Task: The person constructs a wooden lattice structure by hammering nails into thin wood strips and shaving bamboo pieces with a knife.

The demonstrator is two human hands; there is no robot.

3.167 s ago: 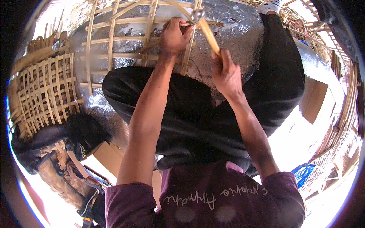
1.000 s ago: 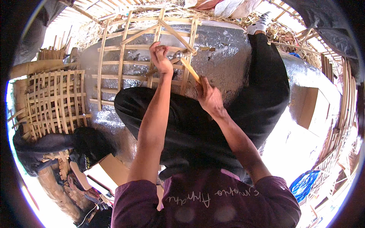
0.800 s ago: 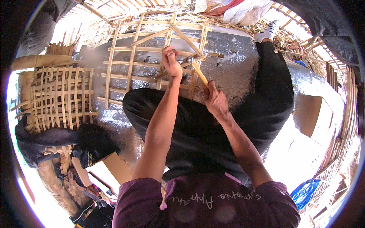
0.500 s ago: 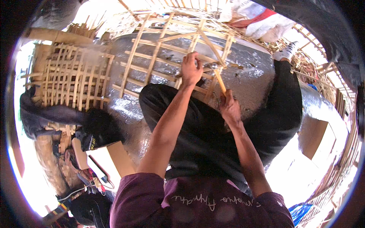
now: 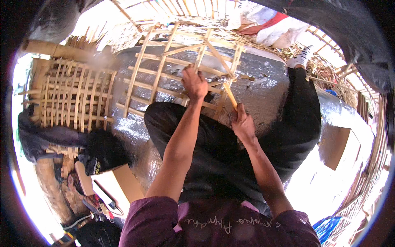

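A bamboo lattice of crossed slats lies in front of me, with two slanting slats meeting in a peak on its right part. My left hand is closed over an upright slat of it, fingers bent; the hand covers the spot it grips. In my right hand is a hammer, held by the lower end of its yellowish wooden handle. Its shiny metal head is at the lattice's right part, near the foot of a slanting slat. I cannot tell whether it touches the bamboo.
My bent legs in black trousers lie close under the lattice. Another woven bamboo panel stands at the left. An open cardboard box sits at lower left, another box at right. White and red sacks lie at the back.
The whole view has shifted, with the lattice now lower and further left. My left hand has turned, its fingers now bent over the slat. The hammer keeps about the same place against the lattice.
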